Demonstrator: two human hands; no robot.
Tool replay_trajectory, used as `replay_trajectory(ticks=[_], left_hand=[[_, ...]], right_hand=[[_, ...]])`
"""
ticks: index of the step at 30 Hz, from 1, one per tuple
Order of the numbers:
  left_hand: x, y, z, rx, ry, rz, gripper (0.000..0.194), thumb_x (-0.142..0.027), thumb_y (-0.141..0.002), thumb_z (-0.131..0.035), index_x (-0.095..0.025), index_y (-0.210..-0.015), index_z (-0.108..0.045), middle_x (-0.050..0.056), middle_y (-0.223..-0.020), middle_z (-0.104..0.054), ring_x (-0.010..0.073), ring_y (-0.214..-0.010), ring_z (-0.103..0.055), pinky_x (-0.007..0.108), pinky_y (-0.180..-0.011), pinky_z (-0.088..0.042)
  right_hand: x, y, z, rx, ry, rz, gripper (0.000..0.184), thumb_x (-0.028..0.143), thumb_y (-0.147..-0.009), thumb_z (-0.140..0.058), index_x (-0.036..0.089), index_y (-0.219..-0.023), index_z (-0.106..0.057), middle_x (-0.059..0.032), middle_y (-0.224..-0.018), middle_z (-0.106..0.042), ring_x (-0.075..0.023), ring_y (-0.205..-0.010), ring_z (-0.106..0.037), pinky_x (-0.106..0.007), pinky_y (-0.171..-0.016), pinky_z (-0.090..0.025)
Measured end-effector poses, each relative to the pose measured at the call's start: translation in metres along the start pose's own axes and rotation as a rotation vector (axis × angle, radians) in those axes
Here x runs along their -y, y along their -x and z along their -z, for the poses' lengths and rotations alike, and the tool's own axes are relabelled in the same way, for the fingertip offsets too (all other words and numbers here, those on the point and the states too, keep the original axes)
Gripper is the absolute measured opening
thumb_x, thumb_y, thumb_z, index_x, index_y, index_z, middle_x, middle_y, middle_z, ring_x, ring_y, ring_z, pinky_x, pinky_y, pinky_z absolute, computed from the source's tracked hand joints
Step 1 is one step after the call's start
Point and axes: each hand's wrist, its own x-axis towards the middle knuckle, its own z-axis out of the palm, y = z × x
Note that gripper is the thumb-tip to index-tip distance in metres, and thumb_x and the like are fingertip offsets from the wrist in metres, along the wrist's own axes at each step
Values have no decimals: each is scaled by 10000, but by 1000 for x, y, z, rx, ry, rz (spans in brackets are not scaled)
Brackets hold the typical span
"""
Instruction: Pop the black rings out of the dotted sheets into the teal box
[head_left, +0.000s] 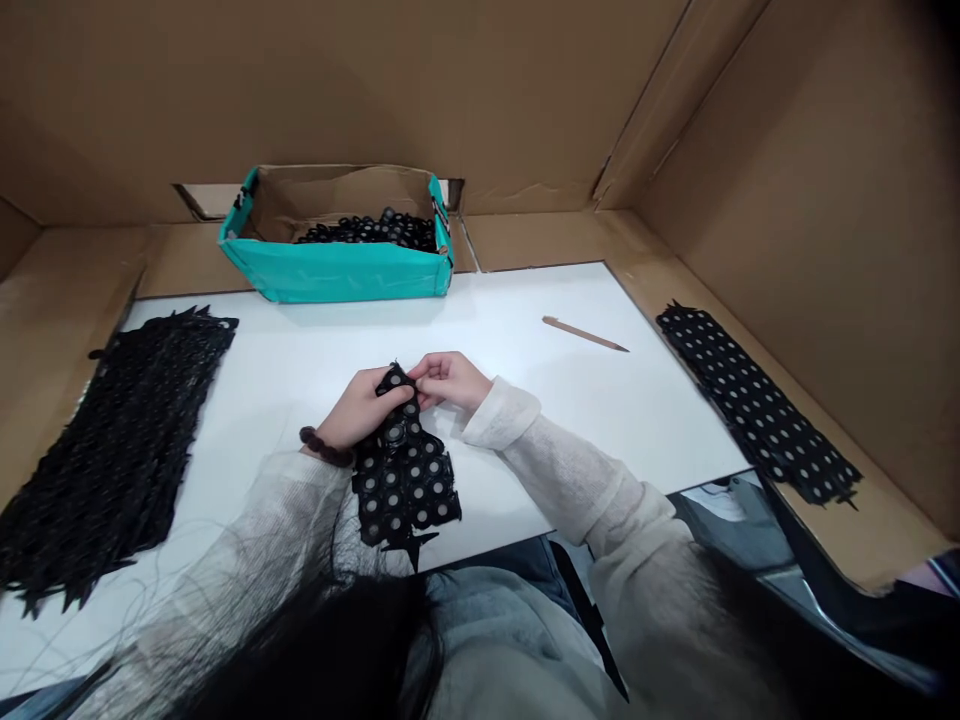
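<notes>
A black sheet full of round holes (405, 480) lies across the near edge of the white table top (525, 400). My left hand (360, 410) grips the sheet's far end, fingers curled round it, a dark bead bracelet on the wrist. My right hand (450, 380) pinches the same far end at its tip. Both hands meet in the middle of the table. What the fingertips hold beyond the sheet is too small to make out.
A thick pile of black perforated sheets (112, 440) lies at the left. A teal box (337, 240) with black rings stands at the back. A pencil (585, 334) lies right of centre. A single perforated strip (757, 405) rests on the cardboard at the right. Cardboard walls surround the table.
</notes>
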Motion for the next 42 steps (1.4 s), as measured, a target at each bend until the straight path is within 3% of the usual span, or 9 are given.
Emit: replay_trajectory(ticks=[9, 15, 18, 21, 25, 36, 42], left_hand=[[0, 4, -6, -83, -7, 21, 235, -377, -775, -552, -145, -744, -578, 7, -724, -594, 140, -691, -519, 256, -664, -415], [2, 9, -6, -86, -69, -53, 253, -398, -782, -587, -146, -791, -598, 7, -759, -620, 138, -706, -540, 253, -668, -431], [3, 13, -5, -87, -9, -81, 251, -393, -782, -606, -150, -843, -617, 5, -801, -643, 132, -731, -557, 244, -690, -444], [2, 15, -6, -97, -17, -96, 255, -393, -793, -598, -150, -865, -625, 9, -815, -650, 144, -767, -568, 252, -726, -450], [1, 15, -9, -152, -28, -82, 271, -404, -791, -601, -150, -877, -638, 17, -833, -667, 154, -781, -573, 261, -746, -449], [-3, 14, -14, -221, -133, -61, 230, -367, -799, -579, -146, -736, -574, -15, -674, -575, 113, -652, -494, 218, -616, -396], [-3, 16, -21, -333, -190, -140, 210, -340, -787, -592, -158, -694, -541, -42, -593, -517, 90, -570, -442, 205, -548, -359]], right_hand=[[2, 2, -4, -144, 72, 56, 150, 17, -680, -514, 130, -758, -572, 54, -516, -585, -59, -467, -569, -171, -492, -495], [-4, 12, -4, -124, 496, 359, 204, 126, -760, -497, 142, -908, -636, 25, -652, -588, -75, -572, -527, -221, -581, -455], [-6, 16, -4, -95, 530, 442, 187, 244, -803, -522, 158, -938, -619, -7, -768, -623, -100, -680, -551, -247, -652, -462], [-5, 15, -5, -102, 427, 426, 215, 345, -795, -561, 151, -877, -605, -20, -775, -622, -102, -671, -544, -239, -629, -447], [-5, 10, -9, -160, 296, 389, 184, 320, -806, -537, 146, -810, -596, -7, -724, -602, -90, -637, -528, -226, -617, -429], [-13, 0, -18, -441, 447, 272, 133, 254, -817, -510, 177, -711, -530, 14, -655, -556, -110, -638, -510, -248, -622, -400], [-11, -4, -19, -588, 329, 311, 119, 215, -814, -521, 177, -702, -536, 31, -624, -546, -98, -596, -526, -245, -621, -427]])
